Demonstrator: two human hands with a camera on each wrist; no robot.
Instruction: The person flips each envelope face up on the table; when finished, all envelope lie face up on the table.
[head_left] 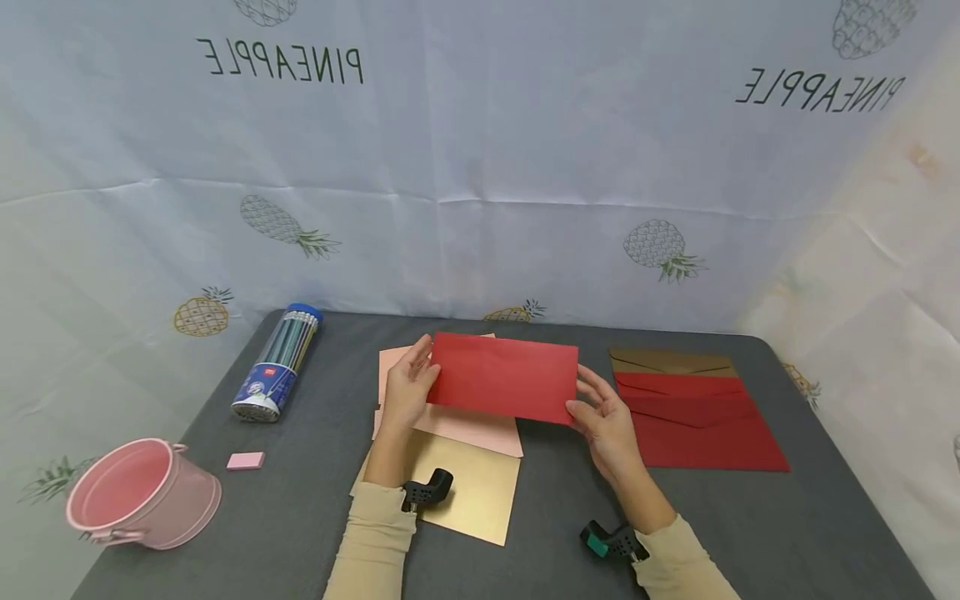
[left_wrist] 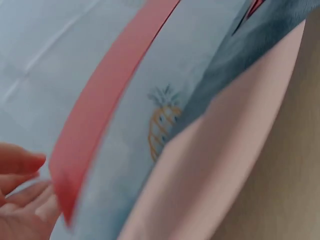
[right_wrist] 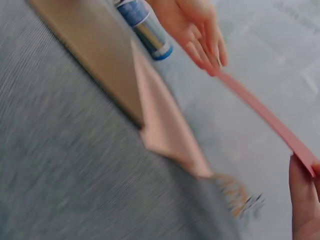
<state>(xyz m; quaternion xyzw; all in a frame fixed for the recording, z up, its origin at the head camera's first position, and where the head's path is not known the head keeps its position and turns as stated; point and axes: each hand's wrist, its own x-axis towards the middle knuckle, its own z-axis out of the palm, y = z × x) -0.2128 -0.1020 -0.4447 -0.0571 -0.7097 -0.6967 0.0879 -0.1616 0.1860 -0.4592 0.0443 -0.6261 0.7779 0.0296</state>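
Above the table (head_left: 300,517), toward its far edge, the red paper (head_left: 504,377) is pinched at its short ends by left hand (head_left: 408,387) and right hand (head_left: 606,425), suitably, being probably light, bendable, easily creased.

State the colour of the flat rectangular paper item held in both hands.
The flat rectangular paper item is plain red, shown best in the head view.

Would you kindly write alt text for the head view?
A person's left hand and right hand hold a red paper rectangle by its ends above pink paper and gold paper on a dark grey table. At left are a clear, blue-capped pencil tube, a small pink block and a round pink bucket; at right, red and brown paper envelopes.
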